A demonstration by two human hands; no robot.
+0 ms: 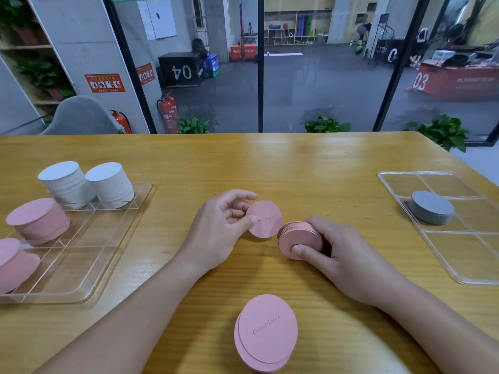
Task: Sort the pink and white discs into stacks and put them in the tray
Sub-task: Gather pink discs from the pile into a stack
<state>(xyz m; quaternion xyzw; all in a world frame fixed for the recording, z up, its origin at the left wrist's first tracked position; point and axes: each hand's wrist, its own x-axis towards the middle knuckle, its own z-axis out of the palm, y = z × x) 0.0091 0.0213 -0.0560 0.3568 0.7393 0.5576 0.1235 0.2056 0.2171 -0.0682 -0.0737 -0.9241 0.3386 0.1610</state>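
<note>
My left hand pinches one pink disc above the table; right hand grips the pink stack. I should square edges before adding it

Your left hand pinches one pink disc by its edge, face tilted toward you, script printed on it. At its 4 o'clock, just beside it, your right hand grips a short pink stack tipped on edge. Two loose pink discs, overlapped, "Good luck" up, lie flat on the desk at your 6. Clear tray at 9 o'clock: two white stacks in the far cells, two pink stacks nearer, the nearest leaning.
</note>
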